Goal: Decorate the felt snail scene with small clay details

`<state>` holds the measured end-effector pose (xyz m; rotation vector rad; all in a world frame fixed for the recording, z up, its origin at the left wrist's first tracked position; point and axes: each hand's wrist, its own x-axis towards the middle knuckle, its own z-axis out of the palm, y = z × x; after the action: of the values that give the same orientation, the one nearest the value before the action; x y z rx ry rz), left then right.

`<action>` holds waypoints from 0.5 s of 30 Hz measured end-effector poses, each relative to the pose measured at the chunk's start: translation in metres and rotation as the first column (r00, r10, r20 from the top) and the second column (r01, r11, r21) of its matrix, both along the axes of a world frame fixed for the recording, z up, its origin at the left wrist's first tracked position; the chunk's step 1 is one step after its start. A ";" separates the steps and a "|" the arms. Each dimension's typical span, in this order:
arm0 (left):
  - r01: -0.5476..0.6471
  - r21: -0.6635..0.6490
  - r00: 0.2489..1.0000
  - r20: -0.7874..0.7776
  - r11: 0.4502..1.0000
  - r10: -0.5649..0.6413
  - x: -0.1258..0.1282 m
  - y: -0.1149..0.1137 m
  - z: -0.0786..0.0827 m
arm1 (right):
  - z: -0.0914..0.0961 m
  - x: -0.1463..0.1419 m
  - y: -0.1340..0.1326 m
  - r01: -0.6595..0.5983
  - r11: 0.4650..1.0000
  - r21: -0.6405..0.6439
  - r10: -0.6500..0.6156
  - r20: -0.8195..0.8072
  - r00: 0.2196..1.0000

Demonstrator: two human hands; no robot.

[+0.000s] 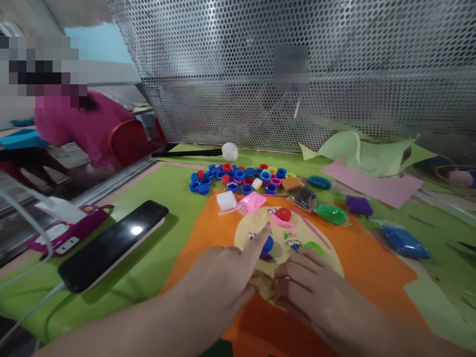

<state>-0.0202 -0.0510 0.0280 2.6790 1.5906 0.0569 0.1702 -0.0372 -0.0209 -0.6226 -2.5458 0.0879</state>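
A round cream-coloured disc (pixel 243 224) carries small clay figures with googly eyes. My left hand (pixel 226 272) has its index finger stretched out beside a blue clay ball figure (pixel 267 244), its other fingers bent near the disc's lower left. My right hand (pixel 316 287) rests over the lower right of the disc, fingers curled and close together. What lies under those fingers is hidden. Just beyond them sit a blue piece with googly eyes (pixel 295 245) and a light green clay piece (pixel 313 248). A red ball on a pink clay body (pixel 284 214) is near the top.
Orange paper (pixel 201 253) lies under the disc. Behind are many bottle caps (pixel 240 174) and clay packets, including a green one (pixel 332 213) and a blue one (pixel 405 242). A phone-like black device (pixel 115 243) and power strip (pixel 70 230) lie left. A person in pink (pixel 85 119) sits beyond.
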 end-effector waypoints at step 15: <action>-0.047 -0.213 0.999 -0.009 0.976 0.046 -0.002 0.005 0.000 | -0.003 -0.002 0.001 -0.006 0.999 0.036 0.008 -0.053 0.999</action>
<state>-0.0222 -0.0457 0.0285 2.4817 1.5622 -0.1117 0.1680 -0.0357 -0.0240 -0.5898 -2.4926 0.0603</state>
